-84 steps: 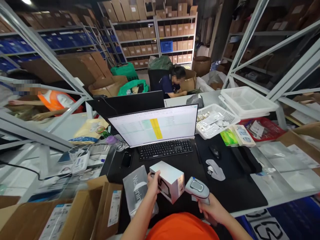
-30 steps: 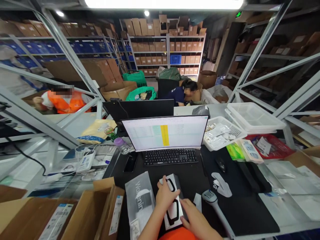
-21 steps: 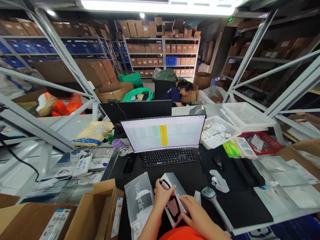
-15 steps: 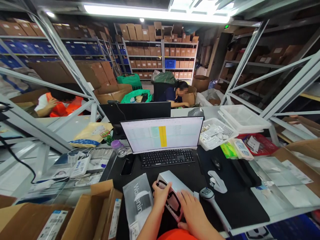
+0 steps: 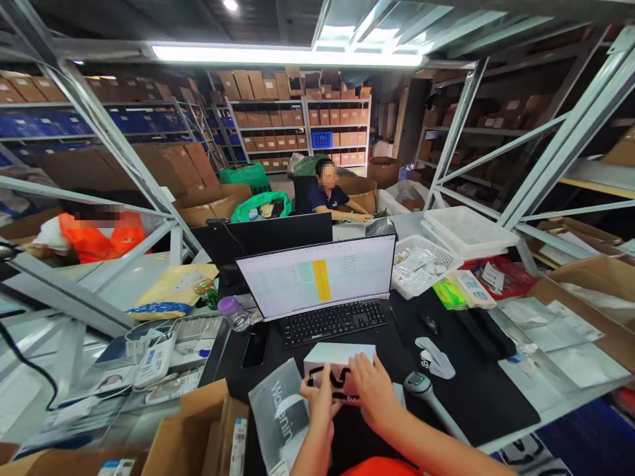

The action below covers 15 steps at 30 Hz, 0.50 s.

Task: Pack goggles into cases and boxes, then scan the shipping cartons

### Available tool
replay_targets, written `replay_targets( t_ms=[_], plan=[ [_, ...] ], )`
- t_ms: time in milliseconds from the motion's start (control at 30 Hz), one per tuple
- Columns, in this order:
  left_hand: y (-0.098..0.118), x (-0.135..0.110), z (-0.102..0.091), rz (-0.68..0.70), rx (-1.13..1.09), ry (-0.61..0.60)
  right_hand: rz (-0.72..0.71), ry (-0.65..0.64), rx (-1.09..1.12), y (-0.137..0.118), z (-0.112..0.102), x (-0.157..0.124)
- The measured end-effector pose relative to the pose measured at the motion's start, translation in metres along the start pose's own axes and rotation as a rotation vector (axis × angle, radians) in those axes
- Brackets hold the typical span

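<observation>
Silvery box (image 5: 338, 357) is at the lower centre of the frame, just below the keyboard (image 5: 327, 324), its dark-printed side facing the wearer. The left hand (image 5: 318, 391) is clamped on its left end, thumb across the printed side; the right hand (image 5: 371, 385) is closed over its right end. A translucent pouch (image 5: 282, 413) lies at lower left of centre, a scanner (image 5: 427, 395) at lower right.

Silvery box (image 5: 339, 353), black-printed front (image 5: 340, 385) perhaps pinkish, black keyboard (image 5: 335, 324), yellow-striped monitor screen (image 5: 317, 277)
</observation>
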<state>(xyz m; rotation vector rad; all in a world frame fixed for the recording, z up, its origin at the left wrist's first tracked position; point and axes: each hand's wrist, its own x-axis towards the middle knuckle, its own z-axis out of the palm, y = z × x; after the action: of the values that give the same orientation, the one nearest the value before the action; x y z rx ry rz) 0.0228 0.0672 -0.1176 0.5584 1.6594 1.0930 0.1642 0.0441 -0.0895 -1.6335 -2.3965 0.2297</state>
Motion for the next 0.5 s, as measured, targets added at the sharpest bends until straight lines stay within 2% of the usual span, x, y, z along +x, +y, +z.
replay_targets(
  t_ms=[100,167,300,400,500],
  plan=[
    [-0.006,-0.008,-0.026,0.156,-0.052,-0.057,0.203,0.099,0.175,0.014,-0.032,-0.009],
    [-0.018,-0.012,-0.048,0.236,0.006,-0.008,0.359,0.15,0.365,0.025,-0.041,-0.021],
    [-0.052,-0.015,-0.098,0.194,0.125,0.14,0.583,0.236,0.903,0.052,-0.036,-0.065],
    [-0.072,-0.017,-0.133,0.15,0.211,0.246,0.657,0.328,1.239,0.073,-0.037,-0.111],
    [-0.079,-0.013,-0.157,0.138,0.32,0.325,0.696,0.395,1.448,0.089,-0.051,-0.153]
  ],
)
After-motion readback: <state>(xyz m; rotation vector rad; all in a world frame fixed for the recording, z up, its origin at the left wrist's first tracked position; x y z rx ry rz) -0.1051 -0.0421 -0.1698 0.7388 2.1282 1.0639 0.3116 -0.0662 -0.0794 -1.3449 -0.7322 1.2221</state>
